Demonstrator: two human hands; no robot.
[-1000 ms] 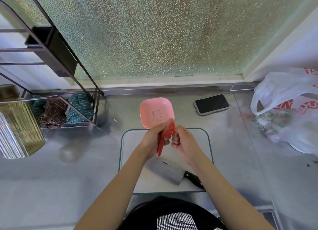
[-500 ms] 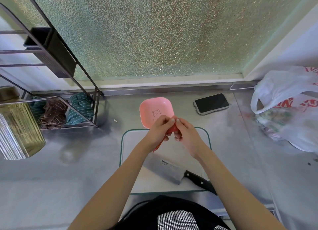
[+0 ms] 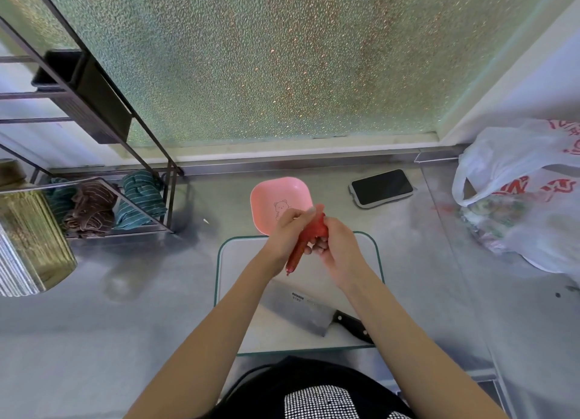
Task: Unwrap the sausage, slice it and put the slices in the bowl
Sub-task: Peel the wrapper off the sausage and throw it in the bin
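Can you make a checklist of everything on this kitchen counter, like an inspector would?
Surface: grey metal counter with a glass cutting board on it.
Job's things: red wrapped sausage held above the board; empty pink bowl just behind the board; cleaver lying flat on the board.
Clutter: phone face up; white plastic bag at right; folded cloths on the rack's lower shelf.
Hands: left hand grips the sausage; right hand pinches its top end.
Cables: nothing seen.
Surroundings: frosted glass pane behind the counter; a gold container at left.
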